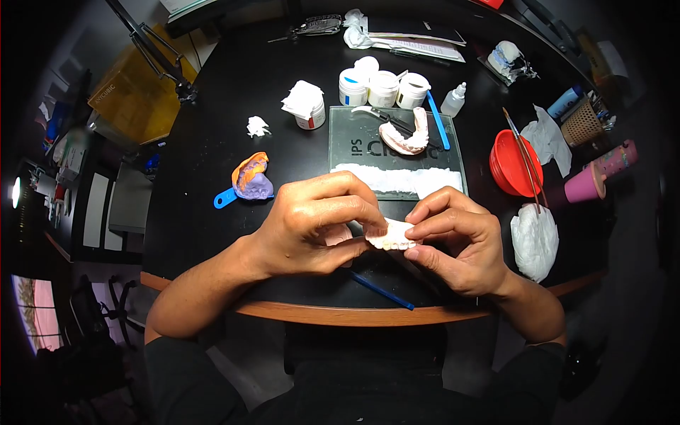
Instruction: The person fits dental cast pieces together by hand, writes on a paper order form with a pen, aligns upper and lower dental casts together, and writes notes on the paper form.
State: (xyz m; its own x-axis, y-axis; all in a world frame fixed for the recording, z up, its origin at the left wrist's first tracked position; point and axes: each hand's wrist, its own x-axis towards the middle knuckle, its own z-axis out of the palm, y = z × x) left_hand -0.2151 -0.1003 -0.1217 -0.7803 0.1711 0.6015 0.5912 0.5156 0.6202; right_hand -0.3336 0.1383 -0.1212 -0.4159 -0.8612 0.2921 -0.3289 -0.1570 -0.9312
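A pale plaster dental cast (392, 239) with a row of teeth facing me is held up over the table's front edge. My left hand (319, 219) grips its left side, the fingers bent over the top and the thumb underneath. On the right end, the fingertips and thumb of my right hand (457, 241) pinch it. Part of the cast is hidden behind my left fingers. Below my hands lies a slim blue stick-like tool (382, 290). Beyond them, a second horseshoe-shaped dental cast (404, 142) rests on a glass slab (340, 145), behind a folded white paper towel (397, 181).
A blue impression tray (225, 198) with purple and orange material lies left. Several white jars (383, 90) and a dropper bottle (454, 100) stand at the back. On the right are a red bowl (506, 166), thin brushes (523, 156), crumpled paper (534, 244) and a pink cup (584, 188).
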